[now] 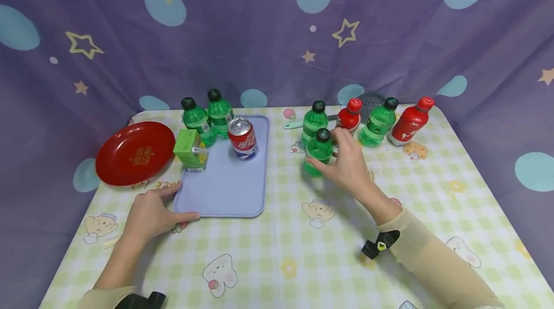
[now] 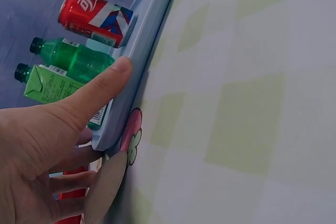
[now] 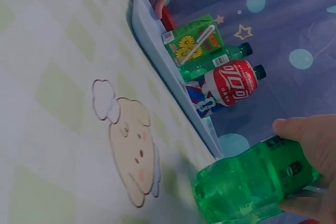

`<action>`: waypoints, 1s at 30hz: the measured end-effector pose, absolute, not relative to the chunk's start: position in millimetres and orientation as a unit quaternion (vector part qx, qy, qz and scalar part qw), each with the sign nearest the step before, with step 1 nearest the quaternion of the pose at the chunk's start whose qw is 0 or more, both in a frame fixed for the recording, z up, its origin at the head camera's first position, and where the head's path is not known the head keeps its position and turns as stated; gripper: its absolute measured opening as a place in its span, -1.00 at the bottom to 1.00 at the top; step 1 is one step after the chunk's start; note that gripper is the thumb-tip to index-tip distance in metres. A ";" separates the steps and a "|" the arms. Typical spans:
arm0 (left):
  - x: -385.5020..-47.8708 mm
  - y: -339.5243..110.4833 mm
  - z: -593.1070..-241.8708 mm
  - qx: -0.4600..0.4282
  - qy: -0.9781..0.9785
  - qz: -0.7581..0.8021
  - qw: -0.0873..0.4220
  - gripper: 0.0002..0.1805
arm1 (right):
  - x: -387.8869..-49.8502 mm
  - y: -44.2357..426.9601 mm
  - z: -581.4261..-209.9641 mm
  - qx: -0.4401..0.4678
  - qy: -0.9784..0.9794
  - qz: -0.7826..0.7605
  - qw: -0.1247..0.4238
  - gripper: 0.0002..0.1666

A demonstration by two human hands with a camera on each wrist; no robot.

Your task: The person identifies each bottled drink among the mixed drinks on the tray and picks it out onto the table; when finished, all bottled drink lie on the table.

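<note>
My right hand (image 1: 348,162) grips a green plastic drink bottle (image 1: 319,153) with a black cap, thumb on one side and fingers on the other. In the right wrist view the bottle (image 3: 247,182) is near the tablecloth; whether its base touches, I cannot tell. My left hand (image 1: 151,213) holds the near left corner of a pale blue tray (image 1: 229,193), with the thumb along the near edge and the index finger at the left side. On the tray stand a red soda can (image 1: 242,138), a green juice carton (image 1: 190,150) with a straw and two green bottles (image 1: 220,114) at the back.
Right of the tray stand two more green bottles (image 1: 378,124) and two red bottles (image 1: 411,121). Behind them lies a dark slotted utensil (image 1: 371,102) with a mint handle. A red plate (image 1: 136,153) lies at the left. A purple curtain (image 1: 277,35) hangs behind the table.
</note>
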State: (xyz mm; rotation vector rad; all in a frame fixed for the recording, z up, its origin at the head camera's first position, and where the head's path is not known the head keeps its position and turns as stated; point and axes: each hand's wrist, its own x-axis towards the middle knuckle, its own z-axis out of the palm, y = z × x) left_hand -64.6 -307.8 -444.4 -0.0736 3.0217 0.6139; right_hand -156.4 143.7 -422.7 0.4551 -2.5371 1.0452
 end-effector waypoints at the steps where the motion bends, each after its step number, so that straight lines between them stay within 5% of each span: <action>1: -64.7 -307.6 -445.5 -0.024 0.979 0.199 0.029 0.20 | -157.0 144.6 -422.6 0.163 -0.898 0.369 0.177 -0.26; 13: -67.1 -308.8 -443.0 -0.026 0.981 0.192 0.031 0.20 | -163.6 149.2 -412.2 0.187 -0.887 0.383 0.176 -0.10; 21: -69.4 -306.5 -440.7 -0.027 0.980 0.194 0.038 0.21 | -188.5 140.2 -351.3 0.245 -0.855 0.390 0.236 -0.10; 30: -68.5 -306.1 -441.3 -0.033 0.979 0.195 0.044 0.22 | -221.3 101.2 -294.2 0.275 -0.871 0.371 0.167 -0.08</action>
